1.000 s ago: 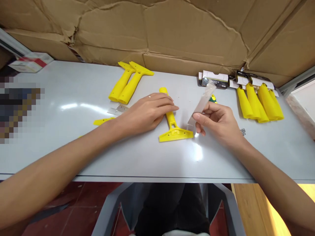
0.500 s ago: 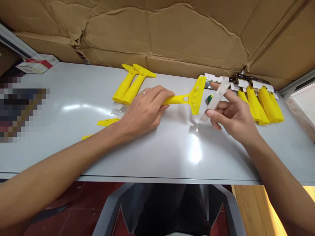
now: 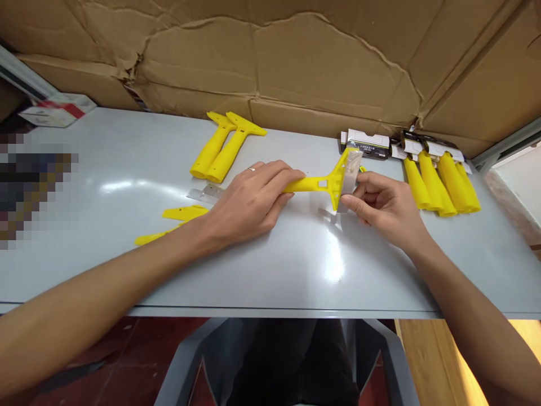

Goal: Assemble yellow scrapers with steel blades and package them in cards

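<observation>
My left hand [image 3: 257, 197] is closed around the handle of a yellow plastic scraper [image 3: 310, 184], its T-shaped head pointing right. Between thumb and fingers, my right hand [image 3: 382, 206] grips a flat metal scraper blade [image 3: 351, 172], which lies against the wide edge of that head. A small green and yellow object [image 3: 362, 169] shows just behind the blade, mostly hidden. Left of my left hand, another metal blade [image 3: 207, 193] rests on the table, partly covered by the hand. Nearer my left forearm lie loose yellow pieces [image 3: 185, 212].
Two yellow scraper handles [image 3: 228, 148] lie side by side at the back of the grey table [image 3: 270, 276]. At the back right are several yellow handles [image 3: 452, 180] with card packaging, beside a black and white card pack [image 3: 368, 144]. Cardboard [image 3: 270, 67] walls the back; a box [image 3: 59, 110] stands far left.
My right hand has moved left, bringing the blade from a gap away up against the scraper's head. My left hand still holds the handle, now slightly lower in view.
</observation>
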Demonstrator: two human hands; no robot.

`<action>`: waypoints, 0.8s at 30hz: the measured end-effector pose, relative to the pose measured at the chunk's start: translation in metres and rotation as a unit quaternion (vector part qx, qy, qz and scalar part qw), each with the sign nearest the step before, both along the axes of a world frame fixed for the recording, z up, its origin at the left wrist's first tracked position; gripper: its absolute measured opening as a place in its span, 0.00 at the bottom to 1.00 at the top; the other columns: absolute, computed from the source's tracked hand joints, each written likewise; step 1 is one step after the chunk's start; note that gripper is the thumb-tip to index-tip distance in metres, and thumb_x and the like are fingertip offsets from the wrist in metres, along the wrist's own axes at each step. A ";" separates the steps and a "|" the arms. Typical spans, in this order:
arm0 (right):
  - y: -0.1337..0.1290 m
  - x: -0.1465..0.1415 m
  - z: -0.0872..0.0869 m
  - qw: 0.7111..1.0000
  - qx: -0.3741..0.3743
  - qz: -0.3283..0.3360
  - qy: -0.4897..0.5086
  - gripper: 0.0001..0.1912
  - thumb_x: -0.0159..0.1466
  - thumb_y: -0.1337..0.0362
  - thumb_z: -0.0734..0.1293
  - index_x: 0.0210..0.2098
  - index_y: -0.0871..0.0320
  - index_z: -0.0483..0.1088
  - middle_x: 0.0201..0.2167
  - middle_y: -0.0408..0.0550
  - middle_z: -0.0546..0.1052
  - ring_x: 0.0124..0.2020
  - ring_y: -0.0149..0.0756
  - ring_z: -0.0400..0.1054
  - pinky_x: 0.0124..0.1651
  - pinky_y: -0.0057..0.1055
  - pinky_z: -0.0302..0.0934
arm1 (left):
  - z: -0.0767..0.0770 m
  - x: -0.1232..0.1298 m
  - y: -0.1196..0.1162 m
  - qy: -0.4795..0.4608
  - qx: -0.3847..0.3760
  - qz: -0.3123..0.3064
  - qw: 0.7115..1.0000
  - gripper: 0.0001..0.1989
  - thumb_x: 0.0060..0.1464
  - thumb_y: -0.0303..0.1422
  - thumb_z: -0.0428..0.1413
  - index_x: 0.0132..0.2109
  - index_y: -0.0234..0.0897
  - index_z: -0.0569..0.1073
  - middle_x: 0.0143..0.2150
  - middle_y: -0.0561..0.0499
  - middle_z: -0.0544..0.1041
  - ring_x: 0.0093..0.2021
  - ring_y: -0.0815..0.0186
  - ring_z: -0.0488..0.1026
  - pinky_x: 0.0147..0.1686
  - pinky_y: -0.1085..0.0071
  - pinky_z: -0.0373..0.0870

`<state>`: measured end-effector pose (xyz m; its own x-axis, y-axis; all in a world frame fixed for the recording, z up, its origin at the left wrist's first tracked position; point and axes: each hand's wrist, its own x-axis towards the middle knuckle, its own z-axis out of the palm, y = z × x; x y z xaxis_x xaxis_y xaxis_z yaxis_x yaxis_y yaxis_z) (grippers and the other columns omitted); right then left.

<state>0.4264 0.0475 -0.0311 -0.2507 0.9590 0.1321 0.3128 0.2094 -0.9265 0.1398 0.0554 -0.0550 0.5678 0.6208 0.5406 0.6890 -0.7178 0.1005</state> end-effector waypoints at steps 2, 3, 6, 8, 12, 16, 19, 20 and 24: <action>-0.001 -0.002 0.001 1.000 0.005 0.005 -0.017 0.15 0.62 0.55 0.81 0.39 0.57 0.78 0.25 0.40 0.75 0.21 0.28 0.64 0.25 0.31 0.58 | 0.000 0.000 -0.001 -0.004 0.001 0.001 1.000 0.16 0.71 0.28 0.51 0.61 0.38 0.74 0.54 0.42 0.82 0.51 0.52 0.80 0.52 0.56 0.76; -0.001 -0.002 0.001 1.000 0.010 0.007 -0.027 0.14 0.64 0.55 0.79 0.36 0.57 0.77 0.25 0.41 0.75 0.22 0.28 0.64 0.25 0.31 0.58 | 0.000 0.000 -0.001 -0.006 0.004 0.001 1.000 0.15 0.71 0.28 0.51 0.61 0.38 0.74 0.54 0.42 0.82 0.51 0.52 0.80 0.52 0.56 0.75; -0.003 -0.005 0.000 0.998 0.034 0.004 -0.050 0.12 0.68 0.55 0.76 0.34 0.56 0.77 0.25 0.42 0.74 0.26 0.30 0.67 0.27 0.31 0.59 | 0.001 0.000 -0.001 -0.010 0.017 0.002 1.000 0.15 0.70 0.29 0.52 0.60 0.37 0.74 0.52 0.42 0.82 0.50 0.52 0.80 0.50 0.56 0.76; -0.004 -0.005 -0.001 0.998 0.042 0.003 -0.049 0.11 0.68 0.55 0.76 0.37 0.56 0.79 0.27 0.43 0.76 0.28 0.32 0.69 0.29 0.31 0.61 | 0.001 0.001 -0.001 -0.008 0.022 0.008 1.000 0.14 0.70 0.30 0.52 0.58 0.37 0.75 0.51 0.42 0.82 0.49 0.52 0.80 0.49 0.56 0.76; -0.004 -0.005 -0.001 0.999 0.029 0.018 -0.043 0.08 0.66 0.58 0.77 0.38 0.56 0.79 0.30 0.45 0.80 0.31 0.34 0.73 0.31 0.31 0.64 | 0.000 0.003 -0.002 0.000 0.032 0.017 0.999 0.13 0.69 0.31 0.53 0.57 0.39 0.76 0.49 0.44 0.83 0.48 0.52 0.81 0.47 0.57 0.76; -0.004 -0.005 -0.003 0.999 -0.014 0.038 -0.005 0.12 0.65 0.59 0.79 0.44 0.56 0.78 0.33 0.44 0.82 0.31 0.32 0.72 0.32 0.30 0.63 | -0.002 0.003 -0.004 0.021 0.068 0.017 0.997 0.18 0.69 0.29 0.53 0.63 0.38 0.74 0.51 0.43 0.83 0.47 0.54 0.81 0.47 0.59 0.77; -0.006 -0.008 -0.005 0.996 -0.056 0.056 0.037 0.18 0.64 0.58 0.80 0.51 0.55 0.76 0.33 0.43 0.81 0.31 0.32 0.70 0.33 0.29 0.63 | -0.003 0.004 -0.006 0.077 0.101 -0.004 0.992 0.30 0.67 0.23 0.51 0.72 0.44 0.68 0.52 0.43 0.81 0.47 0.56 0.80 0.47 0.60 0.77; -0.007 -0.009 -0.006 0.995 -0.064 0.066 0.044 0.19 0.64 0.59 0.80 0.51 0.55 0.76 0.32 0.42 0.79 0.31 0.32 0.70 0.33 0.29 0.63 | -0.003 0.005 -0.007 0.097 0.111 -0.017 0.989 0.33 0.66 0.21 0.50 0.74 0.47 0.66 0.52 0.44 0.81 0.47 0.57 0.80 0.48 0.60 0.77; -0.011 -0.014 -0.006 0.991 -0.068 0.102 0.054 0.12 0.67 0.61 0.77 0.46 0.55 0.74 0.32 0.39 0.75 0.30 0.28 0.66 0.32 0.28 0.62 | -0.003 0.009 -0.012 0.143 0.141 -0.047 0.979 0.34 0.67 0.19 0.50 0.75 0.50 0.67 0.51 0.43 0.79 0.47 0.57 0.77 0.48 0.60 0.77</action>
